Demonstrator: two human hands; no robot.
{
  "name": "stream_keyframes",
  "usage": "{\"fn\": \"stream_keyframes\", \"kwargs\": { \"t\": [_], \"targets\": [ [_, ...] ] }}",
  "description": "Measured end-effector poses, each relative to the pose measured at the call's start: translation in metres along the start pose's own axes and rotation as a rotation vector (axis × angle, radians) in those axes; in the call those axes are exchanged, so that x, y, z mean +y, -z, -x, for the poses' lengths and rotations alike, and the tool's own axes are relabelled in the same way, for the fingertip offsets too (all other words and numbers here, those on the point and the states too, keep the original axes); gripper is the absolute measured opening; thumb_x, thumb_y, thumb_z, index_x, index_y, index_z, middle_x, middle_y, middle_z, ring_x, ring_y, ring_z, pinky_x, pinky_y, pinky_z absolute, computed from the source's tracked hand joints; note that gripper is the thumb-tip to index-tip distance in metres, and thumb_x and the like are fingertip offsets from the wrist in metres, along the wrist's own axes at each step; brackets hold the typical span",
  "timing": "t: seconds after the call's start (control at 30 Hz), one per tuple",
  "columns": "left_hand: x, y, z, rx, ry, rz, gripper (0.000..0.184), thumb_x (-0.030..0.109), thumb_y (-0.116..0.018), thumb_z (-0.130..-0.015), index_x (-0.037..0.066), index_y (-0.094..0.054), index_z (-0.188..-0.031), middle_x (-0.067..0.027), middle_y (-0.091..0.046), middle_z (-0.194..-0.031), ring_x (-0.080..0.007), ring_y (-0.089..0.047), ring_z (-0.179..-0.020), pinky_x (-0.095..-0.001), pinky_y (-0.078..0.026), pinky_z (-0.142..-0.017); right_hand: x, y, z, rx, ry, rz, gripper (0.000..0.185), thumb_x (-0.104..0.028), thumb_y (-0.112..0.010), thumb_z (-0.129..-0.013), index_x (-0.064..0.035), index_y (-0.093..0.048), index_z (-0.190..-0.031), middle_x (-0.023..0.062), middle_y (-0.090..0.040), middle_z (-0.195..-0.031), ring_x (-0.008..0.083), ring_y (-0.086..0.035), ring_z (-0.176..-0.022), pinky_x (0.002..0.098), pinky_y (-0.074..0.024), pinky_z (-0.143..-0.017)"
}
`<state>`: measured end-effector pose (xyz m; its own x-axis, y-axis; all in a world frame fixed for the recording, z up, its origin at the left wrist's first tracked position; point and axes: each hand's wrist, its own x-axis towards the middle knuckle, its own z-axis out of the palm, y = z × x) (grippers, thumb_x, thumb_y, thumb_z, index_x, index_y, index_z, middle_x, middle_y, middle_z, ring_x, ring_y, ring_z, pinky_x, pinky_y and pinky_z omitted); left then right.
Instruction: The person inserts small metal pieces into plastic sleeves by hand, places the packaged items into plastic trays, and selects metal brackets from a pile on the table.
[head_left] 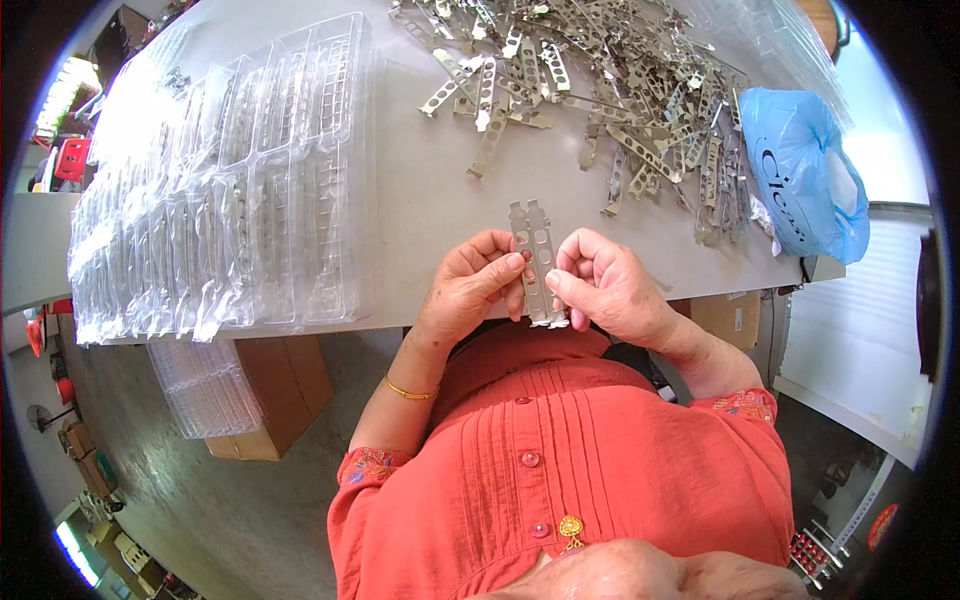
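Observation:
Two long, thin metal brackets [532, 262] with holes along them stand side by side between my hands, near the table's front edge. My left hand [478, 278] pinches the left bracket between thumb and fingers. On the other side, my right hand [608, 288] has its thumb and fingers closed on the right bracket. The brackets' lower ends are bent and sit close to my red shirt. Beyond my hands lies a large loose heap of similar metal brackets [640, 110].
Clear plastic trays [345, 190] with bagged parts [190, 240] cover the left of the table [420, 190]. A blue plastic bag [800, 170] sits at the right edge. Below the table on the left are a cardboard box [285, 385] and more clear trays [205, 385].

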<state>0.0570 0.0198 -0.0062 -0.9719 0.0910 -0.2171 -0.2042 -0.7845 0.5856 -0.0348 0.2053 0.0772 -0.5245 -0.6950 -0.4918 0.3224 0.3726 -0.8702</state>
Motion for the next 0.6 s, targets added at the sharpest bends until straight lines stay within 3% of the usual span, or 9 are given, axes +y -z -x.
{"fn": "stream_keyframes", "kwargs": {
  "t": [0.47, 0.6],
  "targets": [
    [0.0004, 0.0004, -0.0001, 0.006, 0.004, -0.006, 0.014, 0.010, -0.060, -0.099, 0.000, -0.058, -0.109, -0.0088, -0.067, -0.089, -0.0138, -0.060, -0.056, -0.0279, -0.052, -0.050, 0.0031, 0.0005, -0.0011, -0.012, 0.015, -0.029, 0.013, -0.015, -0.062, -0.098, -0.0054, -0.052, -0.097, 0.0015, -0.063, -0.076, 0.0047, -0.056, -0.056, 0.0205, -0.0447, -0.049],
    [0.0025, 0.0014, 0.0012, -0.027, 0.017, -0.018, 0.019, 0.015, -0.061, -0.100, -0.001, -0.058, -0.110, -0.0067, -0.064, -0.091, -0.0127, -0.060, -0.062, -0.0276, -0.053, -0.055, 0.0042, 0.0005, -0.0021, -0.015, 0.008, -0.037, 0.013, -0.015, -0.062, -0.098, -0.0057, -0.052, -0.097, 0.0013, -0.063, -0.075, 0.0043, -0.056, -0.056, 0.0199, -0.0451, -0.048]
  ]
}}
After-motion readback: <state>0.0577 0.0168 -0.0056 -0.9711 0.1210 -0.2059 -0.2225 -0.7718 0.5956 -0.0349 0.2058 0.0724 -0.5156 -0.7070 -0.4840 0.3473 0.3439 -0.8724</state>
